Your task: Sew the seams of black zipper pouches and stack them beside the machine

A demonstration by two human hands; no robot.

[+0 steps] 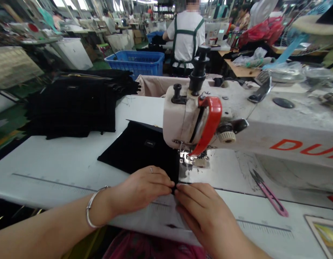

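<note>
A black fabric piece (139, 147) with a small label lies on the white sewing table, its right edge along the metal presser foot (189, 158) of the sewing machine (179, 117). My left hand (145, 189), with a ring and a bangle at the wrist, rests over the near part of the fabric, fingers together and bent at its corner. Meeting it there, my right hand (204, 203) pinches the same near corner with its fingertips. Both thumbs are mostly hidden. Pink-handled thread snips (270, 194) lie to the right of my right hand.
A tall stack of black fabric pieces (74, 104) lies at the table's left. Behind stand a blue plastic basket (136, 64) and a person in a white shirt (185, 39), facing away. A ruler scale (53, 183) runs along the table's front.
</note>
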